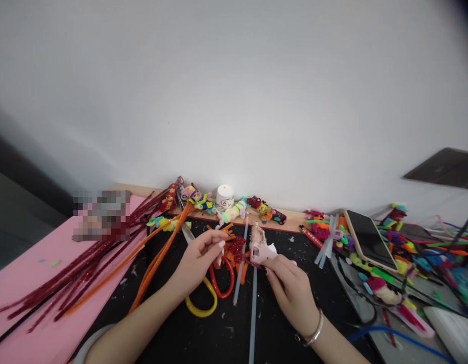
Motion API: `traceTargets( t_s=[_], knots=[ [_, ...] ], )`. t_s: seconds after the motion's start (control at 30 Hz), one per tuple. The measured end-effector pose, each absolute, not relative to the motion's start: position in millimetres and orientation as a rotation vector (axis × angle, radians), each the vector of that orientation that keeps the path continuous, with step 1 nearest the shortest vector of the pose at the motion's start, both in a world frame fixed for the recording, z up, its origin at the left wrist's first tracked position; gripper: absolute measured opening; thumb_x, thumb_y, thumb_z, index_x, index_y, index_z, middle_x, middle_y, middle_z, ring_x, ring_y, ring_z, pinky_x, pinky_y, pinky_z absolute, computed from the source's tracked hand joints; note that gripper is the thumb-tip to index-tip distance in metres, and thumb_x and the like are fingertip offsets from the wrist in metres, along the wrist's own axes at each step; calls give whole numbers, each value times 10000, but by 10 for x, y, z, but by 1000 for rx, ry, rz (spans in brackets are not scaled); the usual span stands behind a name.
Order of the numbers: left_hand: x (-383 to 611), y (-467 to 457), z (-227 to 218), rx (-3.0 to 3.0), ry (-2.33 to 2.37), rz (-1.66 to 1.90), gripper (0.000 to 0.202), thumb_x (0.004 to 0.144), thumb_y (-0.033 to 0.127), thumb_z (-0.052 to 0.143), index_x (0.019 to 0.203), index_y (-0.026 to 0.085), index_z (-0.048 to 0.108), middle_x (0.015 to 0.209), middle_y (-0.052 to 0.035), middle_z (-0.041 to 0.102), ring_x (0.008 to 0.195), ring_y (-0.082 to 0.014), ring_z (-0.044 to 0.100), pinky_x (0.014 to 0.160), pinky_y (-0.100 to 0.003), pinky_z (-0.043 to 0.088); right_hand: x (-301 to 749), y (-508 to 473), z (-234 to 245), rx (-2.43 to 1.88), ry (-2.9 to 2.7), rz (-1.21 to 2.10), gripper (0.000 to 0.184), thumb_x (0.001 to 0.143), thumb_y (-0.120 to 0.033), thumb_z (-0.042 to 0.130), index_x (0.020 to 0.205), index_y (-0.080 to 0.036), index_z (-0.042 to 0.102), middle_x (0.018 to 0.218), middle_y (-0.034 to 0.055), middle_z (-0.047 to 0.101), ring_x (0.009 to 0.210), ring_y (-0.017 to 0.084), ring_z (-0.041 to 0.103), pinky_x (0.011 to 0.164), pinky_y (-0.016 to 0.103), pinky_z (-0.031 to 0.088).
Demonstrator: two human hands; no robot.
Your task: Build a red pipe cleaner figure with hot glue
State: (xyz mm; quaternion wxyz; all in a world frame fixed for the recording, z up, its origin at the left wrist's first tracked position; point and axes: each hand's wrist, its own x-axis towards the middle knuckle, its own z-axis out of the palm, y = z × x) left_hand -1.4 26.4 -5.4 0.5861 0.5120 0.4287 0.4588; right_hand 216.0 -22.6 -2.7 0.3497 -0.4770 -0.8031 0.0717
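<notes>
My left hand (198,260) pinches a small red glittery pipe-cleaner piece (236,249) over the black mat (226,328). My right hand (290,288), with a silver bracelet on the wrist, grips a pink hot glue gun (259,245) whose nozzle points toward the red piece. Scissors with red and yellow handles (215,290) lie under my left hand. Clear glue sticks (252,308) lie on the mat between my hands.
Red and orange pipe cleaners (86,273) fan across a pink sheet (40,263) at left. Small colourful pipe-cleaner figures (234,210) and a white jar (225,197) line the wall. A phone (370,240) and more craft scraps crowd the right side.
</notes>
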Motion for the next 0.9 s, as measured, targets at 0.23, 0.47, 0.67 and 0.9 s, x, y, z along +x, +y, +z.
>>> traceTargets(
  t_s=[0.23,0.47,0.67,0.9],
  knots=[
    [-13,261,-53,1203,1032,1098,156,838,299,501,919,176,552,568,52,490,544,-115,477,564,-221,390,2163,-221,-16,-1247,-2078,165,222,886,-148,435,962,-205,636,801,52,652,726,182,616,640,287,490],
    [-3,228,-46,1356,1005,1034,197,848,317,509,973,192,594,594,52,490,505,-98,464,544,-213,390,2169,-227,1,-1179,-2096,211,227,870,-110,446,959,-198,636,795,55,646,732,177,607,647,282,492],
    [-48,252,-1,1432,914,833,209,800,317,570,862,162,695,729,-23,618,533,-110,523,547,-234,428,2184,-224,13,-1085,-2202,251,219,877,-118,443,960,-188,633,784,58,625,709,169,590,622,277,481],
    [-87,275,-14,1489,844,739,175,772,293,613,795,162,728,779,-46,639,546,-109,542,537,-223,440,2179,-202,74,-1069,-2285,187,214,890,-140,445,944,-184,647,739,52,613,670,168,567,600,279,458]
  ],
)
